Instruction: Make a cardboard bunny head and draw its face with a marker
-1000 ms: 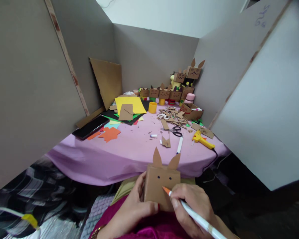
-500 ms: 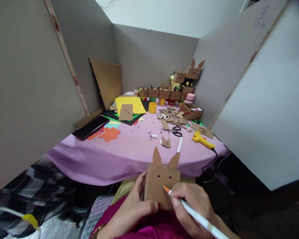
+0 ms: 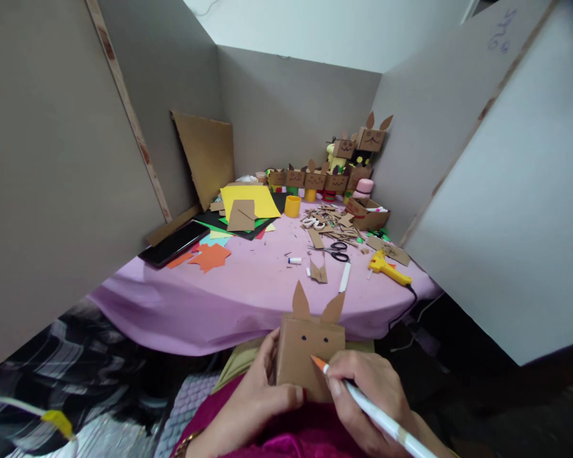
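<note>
A small cardboard box (image 3: 293, 359) with two pointed cardboard ears and two dark eye dots sits over my lap. My left hand (image 3: 272, 385) grips it by its left side and bottom, the thumb lying across the lower front. Closed round a white marker with an orange tip (image 3: 370, 404) is my right hand (image 3: 370, 388). The marker's tip is at the box front, below and between the eye dots; whether it presses on the cardboard I cannot tell. My left fingers behind the box are hidden.
On the pink-covered table (image 3: 248, 280) lie black-handled scissors (image 3: 339, 251), a yellow glue gun (image 3: 389, 267), cardboard scraps (image 3: 332, 222), coloured paper (image 3: 253, 200) and a dark tablet-like device (image 3: 174, 243). Several box-headed figures (image 3: 315, 180) stand at the back. Grey panels (image 3: 296, 95) enclose the table.
</note>
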A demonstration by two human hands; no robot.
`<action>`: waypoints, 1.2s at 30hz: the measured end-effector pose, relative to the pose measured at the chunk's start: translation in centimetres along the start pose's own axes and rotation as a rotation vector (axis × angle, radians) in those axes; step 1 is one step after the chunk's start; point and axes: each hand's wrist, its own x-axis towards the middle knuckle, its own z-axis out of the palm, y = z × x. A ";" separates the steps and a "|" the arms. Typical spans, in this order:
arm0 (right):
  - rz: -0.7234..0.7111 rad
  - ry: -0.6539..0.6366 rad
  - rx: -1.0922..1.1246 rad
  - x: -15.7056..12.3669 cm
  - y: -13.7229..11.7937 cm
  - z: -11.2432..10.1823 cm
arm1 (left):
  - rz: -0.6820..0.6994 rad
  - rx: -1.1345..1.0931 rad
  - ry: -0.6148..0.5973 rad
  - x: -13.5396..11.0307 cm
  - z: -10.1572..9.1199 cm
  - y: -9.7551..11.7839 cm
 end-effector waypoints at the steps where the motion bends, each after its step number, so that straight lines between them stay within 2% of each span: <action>1: -0.003 -0.010 -0.004 0.0 0.0 -0.1 | 0.002 -0.002 0.002 0.0 0.0 0.0; 9: 0.030 -0.038 0.011 -0.4 0.0 0.0 | -0.004 -0.006 0.009 -0.1 0.2 0.2; 14: 0.034 0.064 0.050 -0.7 0.1 0.2 | 0.003 -0.004 0.018 -0.1 0.4 0.3; 17: 0.051 0.011 0.052 -0.9 0.1 -0.3 | 0.011 -0.040 0.015 -0.1 0.4 0.2; 22: 0.089 0.014 0.044 -1.2 -0.1 -0.3 | -0.009 -0.044 0.035 -0.2 0.4 0.1; 27: 0.062 0.109 0.049 -1.1 0.0 0.6 | 0.005 -0.026 0.041 -0.1 0.3 0.1; 32: 0.039 0.010 0.049 -1.1 0.2 0.5 | -0.004 0.011 0.050 -0.1 0.2 0.0; 36: 0.047 0.092 0.059 -1.3 0.4 0.9 | 0.013 0.038 0.060 -0.1 0.2 0.0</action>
